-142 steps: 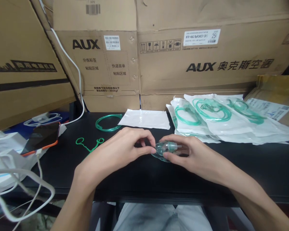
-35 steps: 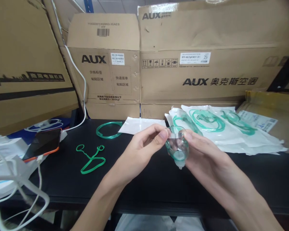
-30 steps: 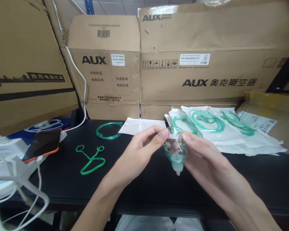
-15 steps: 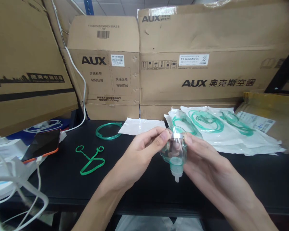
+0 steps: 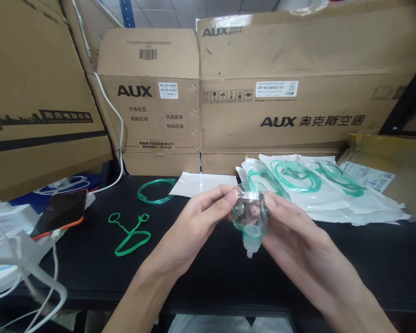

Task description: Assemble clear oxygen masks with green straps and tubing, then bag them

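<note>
Between my two hands is a clear, green-tinted oxygen mask (image 5: 250,226), held above the table with its pale connector pointing down. A thin metal nose strip (image 5: 251,195) crosses its upper part. My left hand (image 5: 208,210) pinches the mask's left edge by one end of the strip, thumb in front. At the other end, my right hand (image 5: 287,222) grips the right edge, with some fingers hidden behind the mask. To the left on the black table lie a green elastic strap (image 5: 133,243) with two end loops and a coiled green tube (image 5: 156,200).
Several packaged masks with green tubing (image 5: 298,180) lie at the back right. A white sheet (image 5: 203,184) lies behind my hands. On the left are a phone (image 5: 62,210) and white cables (image 5: 24,261). Cardboard boxes (image 5: 280,106) stand along the back.
The mask has tilted slightly and its connector now sits a little higher. My left hand's fingertips have shifted slightly left, uncovering more of the metal strip. Both hands keep hold.
</note>
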The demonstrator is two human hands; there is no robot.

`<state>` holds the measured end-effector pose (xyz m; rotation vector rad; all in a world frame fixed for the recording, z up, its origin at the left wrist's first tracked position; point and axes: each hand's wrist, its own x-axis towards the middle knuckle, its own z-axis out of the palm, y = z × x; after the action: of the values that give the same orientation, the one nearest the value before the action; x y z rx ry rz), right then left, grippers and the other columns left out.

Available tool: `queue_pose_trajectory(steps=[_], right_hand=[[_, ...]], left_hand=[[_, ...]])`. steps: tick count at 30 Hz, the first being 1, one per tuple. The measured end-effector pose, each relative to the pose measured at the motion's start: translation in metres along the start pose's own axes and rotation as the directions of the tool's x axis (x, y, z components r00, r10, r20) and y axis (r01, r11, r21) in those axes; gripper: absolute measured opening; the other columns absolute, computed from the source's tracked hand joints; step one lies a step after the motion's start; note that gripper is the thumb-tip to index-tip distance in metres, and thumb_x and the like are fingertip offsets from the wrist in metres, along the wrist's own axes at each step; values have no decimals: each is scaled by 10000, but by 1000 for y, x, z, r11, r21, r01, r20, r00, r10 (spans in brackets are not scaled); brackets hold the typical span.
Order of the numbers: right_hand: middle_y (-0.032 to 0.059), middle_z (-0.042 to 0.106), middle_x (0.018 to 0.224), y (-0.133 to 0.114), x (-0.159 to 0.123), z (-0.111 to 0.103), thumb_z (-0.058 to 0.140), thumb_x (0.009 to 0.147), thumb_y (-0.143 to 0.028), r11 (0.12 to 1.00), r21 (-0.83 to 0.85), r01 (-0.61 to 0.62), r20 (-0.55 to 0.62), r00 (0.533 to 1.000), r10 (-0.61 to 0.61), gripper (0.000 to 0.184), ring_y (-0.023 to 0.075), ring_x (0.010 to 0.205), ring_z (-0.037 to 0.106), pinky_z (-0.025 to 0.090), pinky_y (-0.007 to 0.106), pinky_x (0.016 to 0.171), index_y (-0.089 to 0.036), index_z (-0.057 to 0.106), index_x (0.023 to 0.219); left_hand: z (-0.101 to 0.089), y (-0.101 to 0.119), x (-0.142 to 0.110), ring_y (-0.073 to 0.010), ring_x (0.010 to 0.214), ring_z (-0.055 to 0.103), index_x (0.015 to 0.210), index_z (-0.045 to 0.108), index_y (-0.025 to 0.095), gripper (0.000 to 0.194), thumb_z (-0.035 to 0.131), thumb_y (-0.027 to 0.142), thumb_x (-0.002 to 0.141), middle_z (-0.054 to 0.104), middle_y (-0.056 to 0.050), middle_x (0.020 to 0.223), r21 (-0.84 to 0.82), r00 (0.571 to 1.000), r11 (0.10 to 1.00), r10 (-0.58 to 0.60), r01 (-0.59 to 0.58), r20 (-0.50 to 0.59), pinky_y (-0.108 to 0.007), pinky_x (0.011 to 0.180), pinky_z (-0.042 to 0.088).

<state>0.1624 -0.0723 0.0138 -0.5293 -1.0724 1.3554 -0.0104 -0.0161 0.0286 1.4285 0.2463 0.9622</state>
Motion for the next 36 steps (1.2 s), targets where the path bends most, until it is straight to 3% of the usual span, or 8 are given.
queue_pose_trajectory(steps=[6,14,21,27,33,36], right_hand=[[35,765,1234,1,5,-1,701,1022,-336,1000,-2,-2,8,1000,2,167,291,1274,637,528,412,1059,-272,788,895],[42,786,1181,2,2,-3,678,1039,-342,999,24,-26,23,999,25,169,276,1249,658,524,405,1065,-273,832,1030],[50,786,1182,4,6,-2,706,1013,-374,1000,-8,-16,4,1000,16,163,283,1212,674,537,406,1034,-282,841,1016],[56,776,1156,7,5,-4,693,1015,-394,999,-12,-32,11,999,33,168,285,1155,687,541,433,1020,-295,828,999],[22,691,936,9,10,-9,693,1014,-346,999,46,-10,46,999,8,168,202,937,650,544,338,943,-251,796,922],[27,661,911,7,11,-11,657,1029,-416,1000,21,0,73,997,-2,254,216,923,617,531,346,905,-255,769,868]], left_hand=[[-1,0,-1,-221,1080,666,1046,792,173,227,630,331,1065,752,-75,1084,75,999,997,-6,9,-47,-340,1009,483],[3,-2,-2,-222,1142,659,1048,813,193,231,609,296,1075,745,-72,1135,-77,998,995,-62,61,-9,-328,1043,474],[2,-7,0,-235,1176,638,1063,808,199,211,631,313,1061,735,-74,1154,-121,997,989,-82,80,-10,-339,1078,459],[1,-8,-1,-204,1143,639,1040,807,211,219,616,314,1074,732,-58,1129,-121,997,990,-72,73,9,-302,1049,449],[-3,-5,0,-193,1023,650,985,779,190,249,595,325,1084,724,-54,1025,0,1000,1000,-7,7,-3,-289,937,477],[-7,-4,0,-181,964,627,976,751,191,251,585,340,1091,691,-42,960,52,999,998,33,-33,-6,-274,867,472]])
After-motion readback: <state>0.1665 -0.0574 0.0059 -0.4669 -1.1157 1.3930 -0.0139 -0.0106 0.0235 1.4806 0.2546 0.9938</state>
